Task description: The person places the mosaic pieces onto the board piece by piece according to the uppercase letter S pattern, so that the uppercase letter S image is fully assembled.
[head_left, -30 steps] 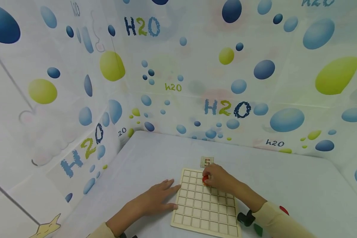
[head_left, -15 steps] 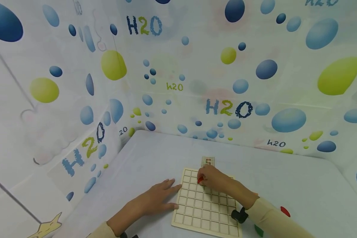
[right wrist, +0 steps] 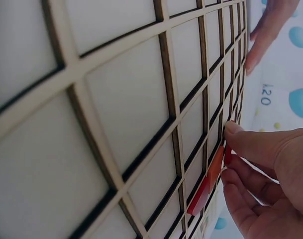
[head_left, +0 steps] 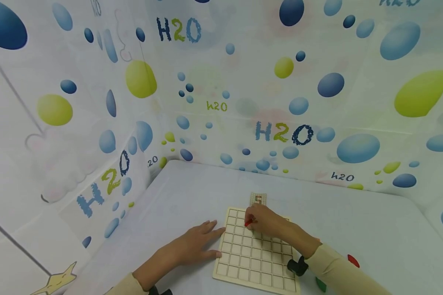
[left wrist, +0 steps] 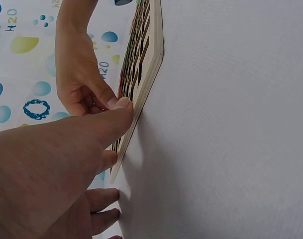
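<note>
A light wooden grid board lies on the white-covered table. Near its far left part, my right hand pinches a small red piece between thumb and fingers, right at the grid. In the right wrist view, an orange piece and another red piece sit in the grid beside those fingertips. My left hand lies at the board's left side with fingers spread, thumb and forefinger touching the edge. The left wrist view shows that thumb against the board's rim.
Just beyond the board lies a small gridded card with a coloured figure. A red piece and a green piece lie to the right, near my right sleeve. A patterned curtain stands behind the table.
My right hand has shifted a little left across the board with a red piece in its fingers, then stayed nearly still. The left hand has kept its place.
</note>
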{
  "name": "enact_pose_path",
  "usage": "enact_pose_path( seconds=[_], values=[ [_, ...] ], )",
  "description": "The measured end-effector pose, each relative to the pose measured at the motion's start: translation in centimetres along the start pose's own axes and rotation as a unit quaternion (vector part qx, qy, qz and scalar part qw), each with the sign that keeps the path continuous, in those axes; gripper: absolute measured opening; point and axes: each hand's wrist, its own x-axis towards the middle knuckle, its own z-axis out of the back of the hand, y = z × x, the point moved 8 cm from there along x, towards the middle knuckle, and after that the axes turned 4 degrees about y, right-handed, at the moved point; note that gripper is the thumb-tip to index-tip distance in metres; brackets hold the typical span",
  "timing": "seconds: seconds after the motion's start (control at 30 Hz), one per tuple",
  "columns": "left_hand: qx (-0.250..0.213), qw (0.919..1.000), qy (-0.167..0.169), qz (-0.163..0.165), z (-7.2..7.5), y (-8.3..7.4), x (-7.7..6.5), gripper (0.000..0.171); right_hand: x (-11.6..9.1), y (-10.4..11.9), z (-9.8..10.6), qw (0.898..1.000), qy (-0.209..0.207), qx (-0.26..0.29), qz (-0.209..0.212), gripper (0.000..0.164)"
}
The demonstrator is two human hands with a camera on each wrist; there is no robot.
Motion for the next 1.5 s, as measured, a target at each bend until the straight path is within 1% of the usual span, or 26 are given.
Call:
enact_pose_path(
  seconds=[0.2, 0.53, 0.83, 1.1, 1.23, 1.33, 1.43, 1.5],
  values=[
    [0.002, 1.0000, 0.000, -0.001, -0.1, -0.1, 0.0, 0.076, -0.3, -0.3, -0.2, 1.000, -0.003, 0.009, -0.001, 0.007],
    [0.002, 1.0000, -0.006, 0.001, 0.2, -0.4, -0.2, 0.076, -0.6, 0.0, 0.1, 0.998, -0.022, -0.035, 0.041, 0.004],
    [0.009, 0.9999, 0.000, 0.012, 0.0, -0.1, 0.0, 0.075, -0.7, -0.3, 0.1, 0.997, -0.026, -0.052, 0.051, 0.006],
    [0.009, 0.9999, -0.003, 0.008, -0.1, -0.3, -0.1, 0.076, -0.9, -0.1, -0.1, 0.995, -0.033, -0.069, 0.058, 0.007],
    [0.011, 0.9998, 0.000, 0.015, -0.3, 0.0, 0.1, 0.076, -1.8, -0.2, 0.7, 0.997, -0.045, -0.036, 0.042, 0.007],
    [0.014, 0.9998, -0.001, 0.017, -0.3, 0.0, 0.2, 0.076, -3.0, -1.0, 1.7, 0.998, -0.064, -0.004, 0.016, 0.020],
    [0.015, 0.9997, -0.001, 0.017, -0.2, -0.1, 0.1, 0.076, -4.7, -2.3, 2.7, 0.996, -0.091, 0.009, -0.015, 0.034],
    [0.014, 0.9997, -0.001, 0.019, -0.2, -0.1, 0.0, 0.077, -6.1, -3.2, 3.5, 0.993, -0.113, 0.013, -0.034, 0.036]
  ],
)
